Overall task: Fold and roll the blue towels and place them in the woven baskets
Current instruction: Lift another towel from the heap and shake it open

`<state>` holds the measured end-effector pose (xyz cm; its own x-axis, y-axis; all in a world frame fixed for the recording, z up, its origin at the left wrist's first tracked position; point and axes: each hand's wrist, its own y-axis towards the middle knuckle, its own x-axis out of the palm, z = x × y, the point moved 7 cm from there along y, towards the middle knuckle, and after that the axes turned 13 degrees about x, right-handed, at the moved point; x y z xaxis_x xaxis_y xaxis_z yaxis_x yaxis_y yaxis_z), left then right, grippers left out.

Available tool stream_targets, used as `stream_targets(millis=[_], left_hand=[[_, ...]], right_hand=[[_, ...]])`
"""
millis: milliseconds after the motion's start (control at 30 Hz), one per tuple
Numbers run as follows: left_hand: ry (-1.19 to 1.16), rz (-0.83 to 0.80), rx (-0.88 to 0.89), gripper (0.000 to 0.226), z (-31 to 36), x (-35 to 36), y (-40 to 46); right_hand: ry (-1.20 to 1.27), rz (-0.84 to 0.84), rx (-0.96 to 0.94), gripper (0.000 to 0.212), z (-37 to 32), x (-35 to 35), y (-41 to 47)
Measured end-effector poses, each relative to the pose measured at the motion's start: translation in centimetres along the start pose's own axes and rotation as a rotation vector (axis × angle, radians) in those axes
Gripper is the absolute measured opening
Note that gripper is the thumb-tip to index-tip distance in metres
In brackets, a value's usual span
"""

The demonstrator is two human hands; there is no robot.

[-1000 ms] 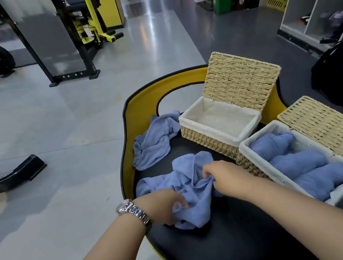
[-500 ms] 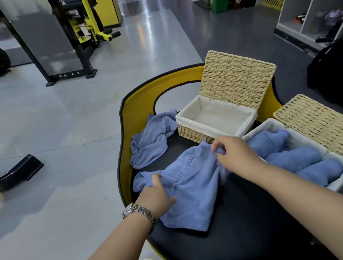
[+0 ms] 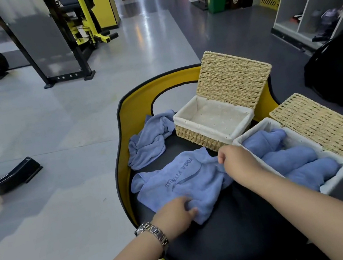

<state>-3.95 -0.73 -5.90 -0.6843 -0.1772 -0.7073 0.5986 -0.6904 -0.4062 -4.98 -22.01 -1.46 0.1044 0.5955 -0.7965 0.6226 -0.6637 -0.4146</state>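
Gym floor [image 3: 75,127], black padded seat [image 3: 227,233], left hand [image 3: 175,215] and right hand [image 3: 236,161] grasping blue towel [image 3: 183,179]

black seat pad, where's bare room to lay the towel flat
Most bare room is the near part of the black seat pad, between the forearms, below the printed towel. The left hand and right hand hold that towel. The far side is crowded: crumpled towel, empty basket, filled basket.

A silver metal link watch [image 3: 154,233] is worn just behind the left hand [image 3: 175,215]; both forearms are left bare, without sleeves.
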Motion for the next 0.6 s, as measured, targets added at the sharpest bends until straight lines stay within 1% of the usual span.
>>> stream_targets(millis=[33,67,100,133,167,233,267,300,367,433,500,533,600], left_hand=[[0.068,0.081,0.031,0.037,0.3,-0.8,0.2],[0.081,0.158,0.042,0.034,0.3,-1.6,0.3],[0.043,0.234,0.044,0.032,0.2,-2.4,0.4],[-0.028,0.308,0.035,0.031,-0.3,-3.1,0.6],[-0.11,0.383,0.027,0.031,-0.6,-4.1,0.6],[-0.257,0.529,0.033,0.03,-1.1,-6.0,0.7],[-0.327,0.598,0.041,0.03,-1.4,-6.8,0.7],[-0.403,0.665,0.047,0.032,-1.6,-7.7,0.6],[-0.536,0.778,0.085,0.037,-2.0,-9.6,0.2],[-0.552,0.816,0.163,0.044,-2.3,-11.5,0.0],[-0.461,0.742,0.21,0.049,-2.4,-12.9,0.3],[-0.394,0.711,0.224,0.047,-2.1,-13.6,0.2],[-0.301,0.732,0.287,0.037,-1.3,-15.0,-0.1]], right_hand=[[0.086,-0.116,0.092,0.016,0.6,0.0,0.3],[0.104,-0.261,0.144,0.015,1.0,0.3,0.1],[0.114,-0.347,0.187,0.021,1.2,0.3,-0.1],[0.125,-0.352,0.202,0.025,1.3,0.1,0.2],[0.175,-0.341,0.167,0.024,0.8,0.0,0.5],[0.233,-0.168,0.049,0.024,-0.9,-1.1,0.4],[0.263,-0.129,-0.032,0.024,-0.9,-1.3,0.0],[0.301,-0.123,-0.074,0.026,-0.7,-1.3,-0.2],[0.379,-0.081,-0.117,0.039,-1.0,-1.8,-0.2],[0.492,0.007,-0.196,0.043,-1.9,-3.6,-0.7],[0.544,0.048,-0.224,0.039,-2.4,-5.0,-1.3],[0.592,0.018,-0.22,0.039,-2.6,-5.4,-1.3],[0.706,-0.102,-0.22,0.035,-2.9,-5.6,-1.3]])
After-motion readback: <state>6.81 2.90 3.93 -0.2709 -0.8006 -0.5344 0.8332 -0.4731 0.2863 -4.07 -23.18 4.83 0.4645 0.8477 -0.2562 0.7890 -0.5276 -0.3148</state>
